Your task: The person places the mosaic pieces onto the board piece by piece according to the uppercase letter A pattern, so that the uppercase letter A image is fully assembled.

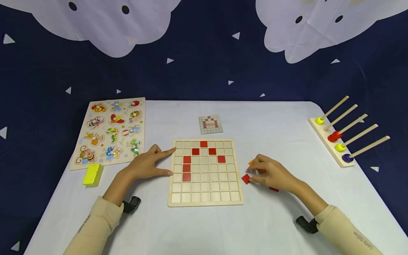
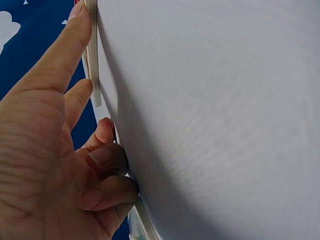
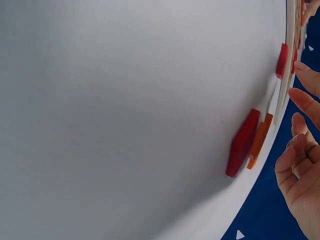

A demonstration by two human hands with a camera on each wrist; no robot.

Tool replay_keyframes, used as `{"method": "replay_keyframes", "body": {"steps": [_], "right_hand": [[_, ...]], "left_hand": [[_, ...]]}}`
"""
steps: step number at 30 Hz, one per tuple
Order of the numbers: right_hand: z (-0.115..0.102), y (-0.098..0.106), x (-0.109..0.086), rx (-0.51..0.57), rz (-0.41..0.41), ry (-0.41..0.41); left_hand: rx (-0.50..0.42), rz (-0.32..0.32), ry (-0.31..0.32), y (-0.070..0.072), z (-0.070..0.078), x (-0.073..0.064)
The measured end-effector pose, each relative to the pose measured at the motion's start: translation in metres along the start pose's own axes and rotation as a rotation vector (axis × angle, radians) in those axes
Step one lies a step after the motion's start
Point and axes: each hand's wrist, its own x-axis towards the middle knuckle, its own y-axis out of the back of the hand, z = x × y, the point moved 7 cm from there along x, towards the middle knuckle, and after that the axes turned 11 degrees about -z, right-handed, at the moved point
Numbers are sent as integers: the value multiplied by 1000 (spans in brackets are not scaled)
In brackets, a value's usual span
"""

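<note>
A wooden grid board lies on the table, with several red square tiles set in its cells. At the board's left edge, the thumb and straight index finger of my left hand touch the frame; the other fingers bend inward in the left wrist view. My right hand hovers just right of the board, thumb and index finger apart with nothing between them. Its thumb tip is right at a loose red tile. Another red tile and an orange tile lie near that hand, partly hidden under it in the head view.
Behind the board lies a small pattern card. An insect picture puzzle and a yellow block lie at the left. A wooden peg stand with coloured beads stands at the back right. A dark cloth hangs behind the table.
</note>
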Motion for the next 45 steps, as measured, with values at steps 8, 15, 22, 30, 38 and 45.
{"method": "replay_keyframes", "body": {"steps": [8, 15, 22, 30, 38, 45], "right_hand": [[-5, -9, -2, -18, 9, 42], [-8, -10, -2, -58, 35, 79], [-8, -12, -2, -82, 14, 72], [-12, -13, 0, -122, 17, 88], [-15, -4, 2, -97, 58, 101], [-25, 0, 18, -68, 42, 124]], "left_hand": [[-11, 0, -2, -1, -2, 0], [-13, -1, -5, -1, -2, 0], [-13, 5, -13, -1, -1, 0], [-14, 10, -12, 1, 1, -1], [0, 14, -15, 0, 0, 0], [-12, 17, -18, 1, -1, -2]]}}
